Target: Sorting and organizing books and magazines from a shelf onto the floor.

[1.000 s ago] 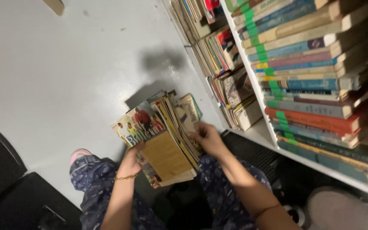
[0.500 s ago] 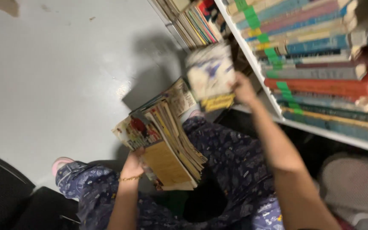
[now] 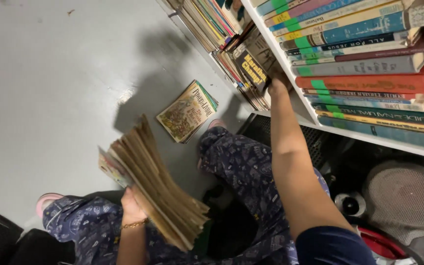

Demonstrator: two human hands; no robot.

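One thick stack (image 3: 155, 189) of thin booklets sits in my left hand (image 3: 132, 203), gripped from below near its lower edge, page edges fanned up and tilting toward the floor. My right hand (image 3: 277, 83) is stretched out to the shelf (image 3: 290, 105), fingers pressed against a dark booklet (image 3: 252, 68) standing at the end of the lower row; whether they are closed around it or only pushing I cannot tell. That booklet leans against the white shelf upright, tight between the row of magazines and the shelf edge, with little slack on either side. Flat books (image 3: 364, 81) with green labels fill the shelf above, spines out to the lip. On the grey floor (image 3: 60, 83) a small pile (image 3: 188, 111) lies just beside my knee (image 3: 222, 140), apart from the shelf base. Wide bare floor opens to the left of it.
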